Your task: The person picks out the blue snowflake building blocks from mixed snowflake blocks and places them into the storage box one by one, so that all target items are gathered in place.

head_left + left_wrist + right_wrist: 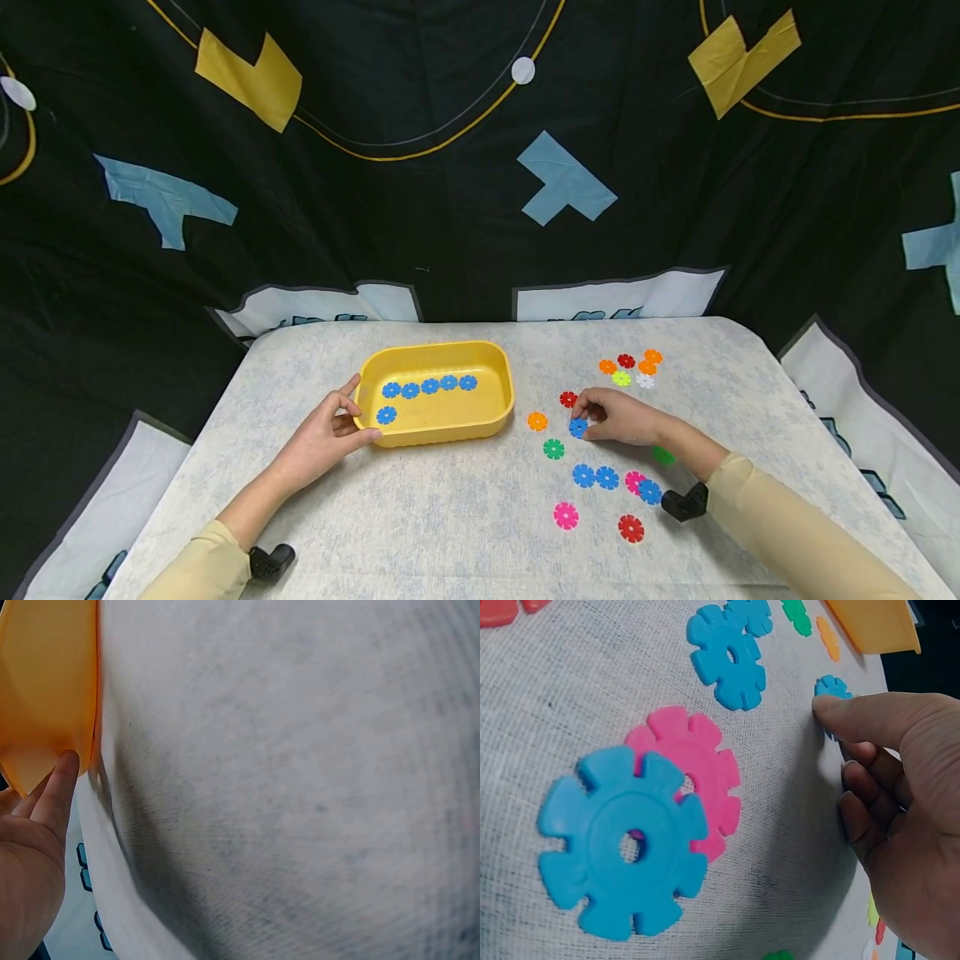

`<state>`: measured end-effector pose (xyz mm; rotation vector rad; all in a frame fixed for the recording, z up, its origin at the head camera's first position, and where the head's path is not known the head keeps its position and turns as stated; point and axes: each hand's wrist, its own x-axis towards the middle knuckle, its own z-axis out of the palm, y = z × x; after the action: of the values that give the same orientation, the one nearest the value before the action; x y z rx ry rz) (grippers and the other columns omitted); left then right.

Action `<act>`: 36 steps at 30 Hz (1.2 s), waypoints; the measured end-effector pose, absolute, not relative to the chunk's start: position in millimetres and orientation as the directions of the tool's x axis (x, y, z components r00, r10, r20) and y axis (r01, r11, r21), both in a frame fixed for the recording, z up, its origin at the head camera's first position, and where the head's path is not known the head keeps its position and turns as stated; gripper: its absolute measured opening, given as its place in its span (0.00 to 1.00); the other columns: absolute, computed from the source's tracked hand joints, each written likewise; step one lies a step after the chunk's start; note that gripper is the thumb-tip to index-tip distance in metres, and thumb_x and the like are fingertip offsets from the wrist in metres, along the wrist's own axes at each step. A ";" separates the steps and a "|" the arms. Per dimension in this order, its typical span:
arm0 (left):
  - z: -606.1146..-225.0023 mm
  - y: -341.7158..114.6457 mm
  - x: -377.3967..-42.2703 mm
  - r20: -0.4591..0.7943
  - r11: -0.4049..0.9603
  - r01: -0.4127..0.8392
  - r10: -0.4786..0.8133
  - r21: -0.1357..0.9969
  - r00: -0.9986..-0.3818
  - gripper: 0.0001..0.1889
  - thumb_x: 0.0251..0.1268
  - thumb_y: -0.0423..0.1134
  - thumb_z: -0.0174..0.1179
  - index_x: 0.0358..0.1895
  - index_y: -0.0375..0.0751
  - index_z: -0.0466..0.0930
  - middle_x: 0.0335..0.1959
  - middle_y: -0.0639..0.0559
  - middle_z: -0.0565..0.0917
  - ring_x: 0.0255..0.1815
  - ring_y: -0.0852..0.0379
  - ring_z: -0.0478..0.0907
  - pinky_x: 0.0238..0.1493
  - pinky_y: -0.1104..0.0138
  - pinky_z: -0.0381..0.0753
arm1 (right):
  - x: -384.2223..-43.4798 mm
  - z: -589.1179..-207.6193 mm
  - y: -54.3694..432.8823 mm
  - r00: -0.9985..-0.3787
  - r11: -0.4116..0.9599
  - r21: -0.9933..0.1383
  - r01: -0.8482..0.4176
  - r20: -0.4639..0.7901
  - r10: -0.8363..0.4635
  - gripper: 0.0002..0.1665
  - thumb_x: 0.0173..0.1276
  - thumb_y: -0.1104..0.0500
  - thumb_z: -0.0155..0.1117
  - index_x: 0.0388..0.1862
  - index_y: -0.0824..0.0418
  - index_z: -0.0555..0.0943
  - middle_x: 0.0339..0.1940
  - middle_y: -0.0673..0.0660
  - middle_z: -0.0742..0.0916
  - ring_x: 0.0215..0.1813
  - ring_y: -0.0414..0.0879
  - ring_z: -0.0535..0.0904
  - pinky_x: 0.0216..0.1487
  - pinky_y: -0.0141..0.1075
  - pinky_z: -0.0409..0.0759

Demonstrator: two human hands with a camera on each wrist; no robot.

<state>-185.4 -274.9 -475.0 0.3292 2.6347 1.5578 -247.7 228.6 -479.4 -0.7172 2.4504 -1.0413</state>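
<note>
At the left end of the yellow plastic tray (450, 435), my left hand (327, 437) grips the corner, thumb at the front rim and forefinger up along the side. The left wrist view shows fingers against the tray's outer wall (52, 682). Inside the tray lie several blue notched discs (430, 386), most in a row. Over the table to the right, my right hand (621, 417) pinches a blue notched disc (577, 428) between thumb and fingers. In the right wrist view the thumb covers part of that disc (832, 686).
Near the right hand are a green disc (553, 449), an orange disc (537, 422) and two blue discs (596, 477). Closer to me, a blue disc (622, 844) overlaps a pink disc (705, 765). Several mixed discs (626, 361) lie farther back. A dark curtain (465, 250) hangs behind.
</note>
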 end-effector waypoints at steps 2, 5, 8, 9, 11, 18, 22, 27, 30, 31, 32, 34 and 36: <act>-475.4 -275.2 -185.8 0.053 0.472 0.149 0.211 0.869 -0.976 0.25 0.64 0.40 0.73 0.48 0.33 0.65 0.83 0.38 0.49 0.64 0.33 0.76 0.56 0.67 0.82 | -247.2 -479.0 227.9 -0.793 0.590 -0.745 -0.310 -0.140 -0.593 0.15 0.66 0.64 0.75 0.47 0.59 0.80 0.44 0.52 0.82 0.47 0.49 0.75 0.49 0.34 0.79; -475.0 -275.3 -184.8 0.049 0.467 0.145 0.212 0.872 -0.976 0.25 0.64 0.41 0.73 0.48 0.33 0.65 0.83 0.39 0.49 0.65 0.33 0.76 0.56 0.68 0.82 | -246.2 -478.7 227.1 -0.791 0.590 -0.742 -0.317 -0.137 -0.597 0.15 0.66 0.64 0.75 0.47 0.59 0.80 0.42 0.52 0.82 0.46 0.49 0.75 0.48 0.33 0.79; -474.2 -275.3 -183.7 0.045 0.457 0.141 0.214 0.878 -0.976 0.26 0.63 0.44 0.74 0.47 0.35 0.65 0.84 0.42 0.49 0.65 0.35 0.77 0.55 0.69 0.82 | -245.3 -478.8 227.0 -0.791 0.591 -0.738 -0.325 -0.130 -0.598 0.14 0.66 0.64 0.75 0.47 0.58 0.80 0.42 0.52 0.82 0.45 0.48 0.75 0.47 0.33 0.80; -473.8 -275.2 -183.4 0.045 0.456 0.141 0.215 0.879 -0.975 0.27 0.62 0.45 0.74 0.47 0.36 0.65 0.84 0.43 0.49 0.65 0.36 0.77 0.55 0.69 0.82 | -245.0 -478.8 227.2 -0.791 0.593 -0.735 -0.330 -0.127 -0.598 0.14 0.66 0.64 0.75 0.47 0.57 0.80 0.42 0.52 0.82 0.46 0.48 0.76 0.48 0.33 0.80; -473.5 -275.0 -183.2 0.043 0.457 0.141 0.218 0.878 -0.975 0.27 0.62 0.47 0.75 0.47 0.36 0.65 0.84 0.44 0.49 0.65 0.36 0.77 0.55 0.70 0.82 | -244.4 -478.9 227.2 -0.791 0.590 -0.732 -0.341 -0.116 -0.601 0.14 0.65 0.65 0.75 0.47 0.57 0.81 0.42 0.51 0.82 0.46 0.48 0.76 0.48 0.33 0.80; -473.6 -275.5 -184.2 0.037 0.471 0.135 0.211 0.872 -0.977 0.28 0.62 0.49 0.74 0.47 0.36 0.66 0.84 0.44 0.50 0.65 0.37 0.77 0.55 0.71 0.82 | -241.5 -477.4 226.7 -0.790 0.573 -0.737 -0.360 -0.086 -0.607 0.14 0.65 0.67 0.74 0.47 0.58 0.83 0.42 0.53 0.83 0.44 0.47 0.77 0.46 0.32 0.81; -472.9 -275.0 -183.0 0.038 0.468 0.133 0.208 0.874 -0.977 0.28 0.62 0.48 0.74 0.47 0.35 0.65 0.84 0.43 0.50 0.65 0.36 0.76 0.55 0.69 0.82 | -239.8 -475.7 224.9 -0.791 0.566 -0.743 -0.358 -0.080 -0.606 0.13 0.65 0.68 0.73 0.47 0.59 0.84 0.42 0.54 0.82 0.43 0.47 0.77 0.46 0.32 0.81; -472.2 -274.7 -182.0 0.035 0.467 0.129 0.205 0.875 -0.978 0.28 0.62 0.48 0.75 0.47 0.36 0.66 0.84 0.43 0.50 0.65 0.36 0.77 0.55 0.69 0.82 | -239.6 -475.4 224.0 -0.793 0.583 -0.732 -0.351 -0.099 -0.601 0.14 0.65 0.68 0.72 0.48 0.58 0.84 0.41 0.54 0.82 0.42 0.48 0.76 0.44 0.33 0.81; -472.2 -275.0 -182.5 0.033 0.470 0.128 0.206 0.873 -0.978 0.28 0.62 0.48 0.74 0.47 0.36 0.65 0.84 0.43 0.49 0.65 0.37 0.77 0.55 0.70 0.82 | -240.4 -475.8 224.2 -0.793 0.596 -0.727 -0.341 -0.118 -0.597 0.15 0.64 0.68 0.73 0.48 0.57 0.84 0.39 0.52 0.82 0.42 0.48 0.76 0.43 0.33 0.81; -472.3 -275.0 -182.7 0.033 0.470 0.128 0.205 0.873 -0.978 0.28 0.62 0.48 0.74 0.47 0.36 0.65 0.84 0.43 0.49 0.65 0.36 0.77 0.55 0.70 0.82 | -240.7 -475.8 224.4 -0.792 0.596 -0.727 -0.342 -0.119 -0.599 0.15 0.64 0.68 0.73 0.48 0.57 0.84 0.39 0.52 0.82 0.41 0.48 0.76 0.43 0.33 0.81; -472.3 -274.9 -182.9 0.033 0.470 0.128 0.205 0.873 -0.978 0.27 0.62 0.48 0.74 0.46 0.36 0.65 0.84 0.43 0.50 0.65 0.36 0.76 0.55 0.69 0.82 | -241.0 -475.7 224.4 -0.791 0.598 -0.727 -0.338 -0.124 -0.599 0.16 0.64 0.68 0.73 0.48 0.57 0.84 0.39 0.52 0.82 0.41 0.48 0.76 0.43 0.33 0.81; -472.5 -275.0 -183.3 0.035 0.472 0.132 0.209 0.872 -0.977 0.27 0.62 0.47 0.74 0.47 0.36 0.65 0.84 0.42 0.49 0.65 0.36 0.76 0.56 0.69 0.82 | -241.4 -475.1 224.5 -0.787 0.595 -0.728 -0.339 -0.127 -0.603 0.16 0.64 0.68 0.73 0.49 0.57 0.84 0.39 0.52 0.82 0.41 0.48 0.76 0.42 0.33 0.81; -472.6 -275.0 -183.7 0.037 0.471 0.134 0.210 0.872 -0.977 0.27 0.63 0.46 0.74 0.47 0.35 0.65 0.84 0.42 0.49 0.65 0.36 0.77 0.55 0.68 0.82 | -241.8 -474.5 224.8 -0.782 0.589 -0.734 -0.339 -0.129 -0.610 0.15 0.64 0.69 0.73 0.49 0.57 0.84 0.39 0.53 0.82 0.41 0.48 0.76 0.42 0.34 0.80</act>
<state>-183.7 -275.0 -472.6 0.3085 2.6290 1.5473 -241.8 224.8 -474.5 -0.7660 2.4530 -1.0199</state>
